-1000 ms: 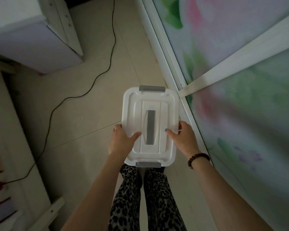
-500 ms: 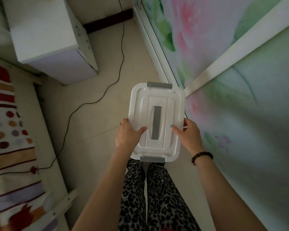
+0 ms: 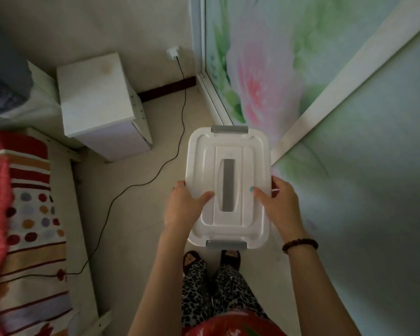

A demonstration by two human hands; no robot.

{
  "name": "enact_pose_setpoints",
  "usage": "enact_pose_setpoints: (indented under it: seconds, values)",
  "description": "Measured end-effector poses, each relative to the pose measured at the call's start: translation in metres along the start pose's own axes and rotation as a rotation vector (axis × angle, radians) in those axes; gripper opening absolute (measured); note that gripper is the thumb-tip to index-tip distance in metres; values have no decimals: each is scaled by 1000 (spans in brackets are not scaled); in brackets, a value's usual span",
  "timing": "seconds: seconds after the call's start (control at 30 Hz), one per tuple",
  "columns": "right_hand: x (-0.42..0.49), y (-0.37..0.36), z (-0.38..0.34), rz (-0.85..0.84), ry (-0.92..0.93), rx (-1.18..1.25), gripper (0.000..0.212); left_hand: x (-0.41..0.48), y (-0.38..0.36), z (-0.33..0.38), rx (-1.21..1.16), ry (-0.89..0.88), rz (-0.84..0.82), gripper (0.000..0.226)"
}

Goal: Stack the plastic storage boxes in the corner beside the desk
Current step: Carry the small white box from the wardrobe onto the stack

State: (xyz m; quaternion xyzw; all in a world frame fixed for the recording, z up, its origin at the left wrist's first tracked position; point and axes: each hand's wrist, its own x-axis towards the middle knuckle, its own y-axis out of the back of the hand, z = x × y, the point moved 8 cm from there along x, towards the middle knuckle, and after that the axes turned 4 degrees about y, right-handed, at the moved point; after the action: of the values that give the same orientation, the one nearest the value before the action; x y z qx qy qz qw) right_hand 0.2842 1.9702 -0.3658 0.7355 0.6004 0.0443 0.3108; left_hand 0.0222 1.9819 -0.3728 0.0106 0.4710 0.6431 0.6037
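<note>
Since the earlier frame, view and storage box (image 3: 228,185) advance toward the corner. Left hand (image 3: 183,209) and right hand (image 3: 279,204) clamp its sides. Risk: a foot snagging the power cord (image 3: 141,183) jolts the grip.

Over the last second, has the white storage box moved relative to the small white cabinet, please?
Yes. The white storage box has been carried forward toward the small white cabinet and the corner beyond it, held in both hands.

Dim room, white cabinet (image 3: 96,100), tiled floor (image 3: 141,195)
</note>
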Motion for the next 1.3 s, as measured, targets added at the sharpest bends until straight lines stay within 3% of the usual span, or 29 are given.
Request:
enact_pose_setpoints:
  seconds: [0.1, 0.23, 0.43, 0.7, 1.3]
  values:
    - [-8, 15, -30, 28, 64, 35, 22, -12, 23, 18, -39, -42, 37, 70]
    - [-19, 42, -68, 69, 117, 53, 34, -35, 59, 53, -89, -151, 85, 66]
    - [-32, 73, -113, 126, 209, 100, 27, -61, 91, 85, -167, -241, 139, 72]
    - [-49, 110, -183, 176, 349, 240, 32, -97, 146, 117, -276, -348, 216, 61]
    - [-79, 56, -253, 88, 446, 325, 29, -117, 244, 79, -393, -386, 358, 62]
